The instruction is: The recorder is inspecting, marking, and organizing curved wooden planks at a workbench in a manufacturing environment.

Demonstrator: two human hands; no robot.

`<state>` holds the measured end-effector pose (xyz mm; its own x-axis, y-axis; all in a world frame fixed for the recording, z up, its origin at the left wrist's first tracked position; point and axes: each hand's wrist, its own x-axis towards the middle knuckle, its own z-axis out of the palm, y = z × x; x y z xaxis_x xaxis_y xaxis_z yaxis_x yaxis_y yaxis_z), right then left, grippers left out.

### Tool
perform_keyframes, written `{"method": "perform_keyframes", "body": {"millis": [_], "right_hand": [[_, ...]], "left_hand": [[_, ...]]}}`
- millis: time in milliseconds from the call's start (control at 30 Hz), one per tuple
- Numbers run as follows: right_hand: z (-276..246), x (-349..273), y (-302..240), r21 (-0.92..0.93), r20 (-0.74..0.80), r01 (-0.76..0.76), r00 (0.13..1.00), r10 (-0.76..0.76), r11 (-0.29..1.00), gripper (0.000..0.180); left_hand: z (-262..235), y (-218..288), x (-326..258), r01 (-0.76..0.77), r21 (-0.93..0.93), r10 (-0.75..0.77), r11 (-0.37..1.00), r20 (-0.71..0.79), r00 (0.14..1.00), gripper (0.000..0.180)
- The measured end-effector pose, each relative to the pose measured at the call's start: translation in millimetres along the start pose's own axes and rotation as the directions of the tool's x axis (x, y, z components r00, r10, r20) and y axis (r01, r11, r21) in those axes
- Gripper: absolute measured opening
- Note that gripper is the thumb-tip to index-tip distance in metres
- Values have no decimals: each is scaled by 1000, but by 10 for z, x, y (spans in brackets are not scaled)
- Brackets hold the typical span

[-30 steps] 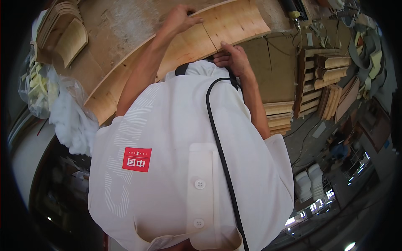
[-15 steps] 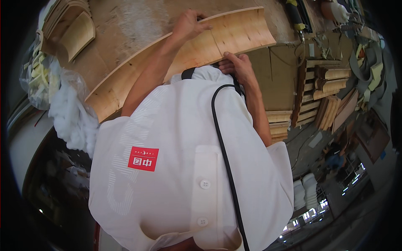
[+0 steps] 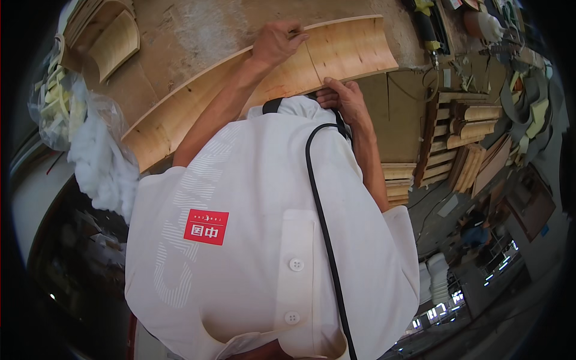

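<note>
A long curved plywood panel (image 3: 351, 48) lies across the workbench in front of me, bowed along its length, with a thin dark line across it. My left hand (image 3: 279, 45) is over the panel's far edge beside that line. Its fingertips are pinched together; whatever they hold is too small to make out. My right hand (image 3: 347, 99) grips the near edge at the other end of the line, thumb on top and fingers curled below. The panel's left part runs behind my left forearm.
More curved plywood pieces (image 3: 114, 48) stand at the far left of the workbench (image 3: 162, 54). Left of me hang a plastic bag of foam scraps (image 3: 57, 114) and white fibre stuffing (image 3: 102, 165). At right are a black-and-yellow tool (image 3: 427, 27), stacked wooden parts (image 3: 474, 123) and grey strips (image 3: 531, 102).
My left hand has shifted slightly right along the panel's far edge, and its thumb and fingers have come together near the line. The right hand keeps its grip.
</note>
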<state>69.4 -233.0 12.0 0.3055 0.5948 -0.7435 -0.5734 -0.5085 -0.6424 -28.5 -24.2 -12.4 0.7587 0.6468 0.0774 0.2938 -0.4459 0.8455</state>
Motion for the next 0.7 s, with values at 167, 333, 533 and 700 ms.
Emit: {"method": "perform_keyframes", "body": {"millis": [167, 333, 533, 700], "right_hand": [[-5, 10, 10, 30, 7, -9, 1000, 9, 1000, 40], [4, 21, -5, 30, 2, -26, 1000, 26, 999, 41], [1, 20, 0, 16, 1, -22, 1000, 22, 1000, 40], [28, -25, -47, 20, -20, -13, 1000, 13, 1000, 39]], "left_hand": [[26, 14, -49, -53, 38, 54, 998, -43, 998, 18], [47, -31, -43, -120, 90, 127, 989, -75, 989, 18], [-40, -47, 52, 177, -27, -173, 984, 119, 978, 22], [-46, -78, 103, 149, -51, -142, 987, 124, 982, 28]]}}
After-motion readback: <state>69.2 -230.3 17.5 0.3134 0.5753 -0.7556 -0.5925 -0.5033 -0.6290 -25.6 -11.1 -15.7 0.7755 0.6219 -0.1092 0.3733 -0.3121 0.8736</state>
